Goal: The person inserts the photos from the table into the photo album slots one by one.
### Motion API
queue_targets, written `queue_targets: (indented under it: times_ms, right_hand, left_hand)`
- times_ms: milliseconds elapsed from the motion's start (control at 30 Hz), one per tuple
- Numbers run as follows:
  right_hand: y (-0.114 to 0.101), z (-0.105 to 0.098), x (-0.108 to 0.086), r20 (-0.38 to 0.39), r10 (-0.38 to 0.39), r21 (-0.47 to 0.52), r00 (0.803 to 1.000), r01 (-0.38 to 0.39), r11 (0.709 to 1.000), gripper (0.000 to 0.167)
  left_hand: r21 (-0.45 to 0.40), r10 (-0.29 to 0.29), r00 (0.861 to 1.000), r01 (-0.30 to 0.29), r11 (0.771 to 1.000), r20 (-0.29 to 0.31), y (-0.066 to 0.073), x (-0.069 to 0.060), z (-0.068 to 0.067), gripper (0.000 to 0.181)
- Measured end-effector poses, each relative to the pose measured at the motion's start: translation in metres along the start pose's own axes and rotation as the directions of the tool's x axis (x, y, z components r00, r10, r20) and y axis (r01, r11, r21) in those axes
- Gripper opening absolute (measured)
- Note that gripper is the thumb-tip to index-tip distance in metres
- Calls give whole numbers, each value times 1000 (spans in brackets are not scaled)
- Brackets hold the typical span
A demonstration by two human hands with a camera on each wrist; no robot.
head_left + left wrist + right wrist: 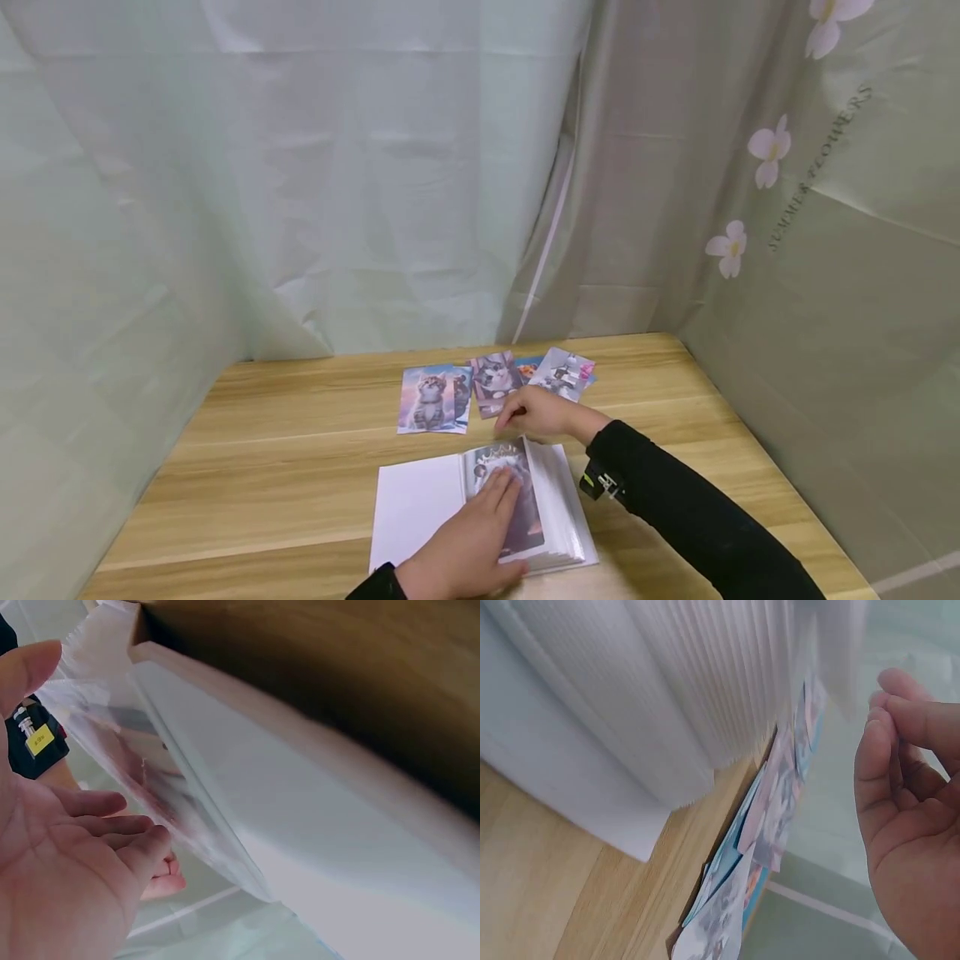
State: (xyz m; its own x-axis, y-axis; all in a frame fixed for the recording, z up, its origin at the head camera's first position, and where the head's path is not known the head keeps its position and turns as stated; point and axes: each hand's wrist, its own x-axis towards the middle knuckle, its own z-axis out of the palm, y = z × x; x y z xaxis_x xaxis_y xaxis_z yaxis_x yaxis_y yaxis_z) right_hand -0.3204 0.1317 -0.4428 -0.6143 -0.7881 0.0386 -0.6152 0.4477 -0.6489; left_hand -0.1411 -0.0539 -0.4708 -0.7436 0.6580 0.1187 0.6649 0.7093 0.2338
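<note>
A white photo album (416, 502) lies spread on the table, its clear sleeve pages (557, 508) fanned up on the right. Under my left hand (474, 529) is a picture card (528, 515) with a crown on it, in the open page. The left fingers lie flat and straight on that card; in the left wrist view the palm (67, 877) faces the camera beside the page. Just beyond the album's top edge hovers my right hand (542, 412). Its fingers are curled, with thumb and fingertips (889, 705) together, and nothing shows between them.
Behind the album lie a kitten card (426, 402) overlapping another, a grey-and-white cat card (495, 379), and a light card (558, 372) atop others. Curtains (405, 183) enclose the wooden table (285, 467) at the back and sides.
</note>
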Motion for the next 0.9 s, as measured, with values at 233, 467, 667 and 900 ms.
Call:
queue_targets:
  times_ms: [233,467,667,900]
  right_hand:
    - [3,-2,-5,-41,-24,-5,999,24,1000,15]
    - [5,-6,-13,-87,11,-5,996,-11,1000,15]
    - [12,-8,-22,-119,32,-30,992,-36,999,15]
    - [17,-14,-35,-143,53,3,988,-53,999,15]
  left_hand:
    - [-20,25,1000,-25,999,-10,4,2,2,81]
    - [-21,42,999,-42,999,-15,6,3,0,70]
    - [1,90,993,-90,996,-78,9,2,-9,68]
    - [-25,74,985,-79,997,-158,8,-11,-17,73]
